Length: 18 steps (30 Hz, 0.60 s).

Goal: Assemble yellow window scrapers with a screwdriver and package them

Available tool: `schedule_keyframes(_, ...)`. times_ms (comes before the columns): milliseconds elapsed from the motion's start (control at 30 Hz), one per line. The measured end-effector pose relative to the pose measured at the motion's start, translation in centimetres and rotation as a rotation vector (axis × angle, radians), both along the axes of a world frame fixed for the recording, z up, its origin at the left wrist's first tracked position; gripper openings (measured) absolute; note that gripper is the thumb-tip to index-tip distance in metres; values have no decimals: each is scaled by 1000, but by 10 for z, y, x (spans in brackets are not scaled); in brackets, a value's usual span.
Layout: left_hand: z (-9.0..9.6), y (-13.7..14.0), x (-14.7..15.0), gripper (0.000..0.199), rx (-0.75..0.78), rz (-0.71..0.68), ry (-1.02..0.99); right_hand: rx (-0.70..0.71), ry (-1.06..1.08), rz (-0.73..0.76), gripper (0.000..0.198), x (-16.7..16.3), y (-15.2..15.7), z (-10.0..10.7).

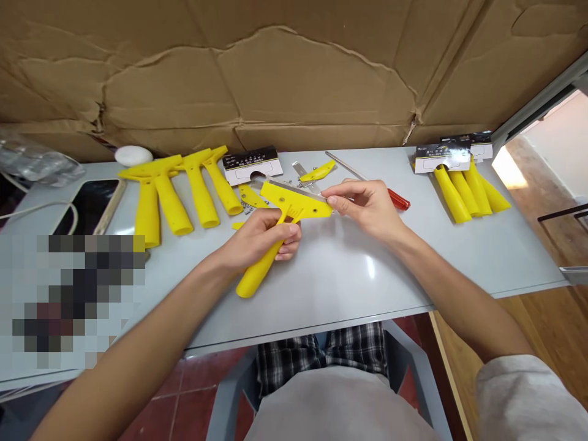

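A yellow scraper (294,201) with a thin metal blade (298,189) along its head is held above the table. My left hand (271,240) is wrapped round its handle, which slants down to the lower left. The fingertips of my right hand (362,204) are pinched at the right end of the scraper's head, by the blade's end. Behind the scraper lie a loose yellow cover piece (318,171), metal blades and several small screws. A screwdriver (397,199) with a red handle lies beyond my right hand, which partly hides its shaft.
Several yellow scraper handles (171,205) stand at the left, beside a phone (92,205) and a white rounded object (133,155). Black-and-white cards (252,164) lie at the back; others top the scrapers (452,195) at the right. A cardboard wall (316,79) rises behind the table (340,278).
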<state>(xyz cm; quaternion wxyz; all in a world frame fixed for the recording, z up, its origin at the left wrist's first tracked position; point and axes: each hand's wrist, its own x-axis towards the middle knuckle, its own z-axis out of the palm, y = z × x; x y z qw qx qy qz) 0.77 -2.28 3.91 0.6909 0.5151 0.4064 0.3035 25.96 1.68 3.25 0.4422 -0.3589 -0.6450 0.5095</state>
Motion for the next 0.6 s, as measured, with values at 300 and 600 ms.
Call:
schedule_keyframes(300,0,-3,3,44,-49,-2,-36,-32,20,64,37,1,0,3)
schedule_keyframes(600,1,-6,7,52,-69,-43,-35,23,-89,118,35,13,2,6)
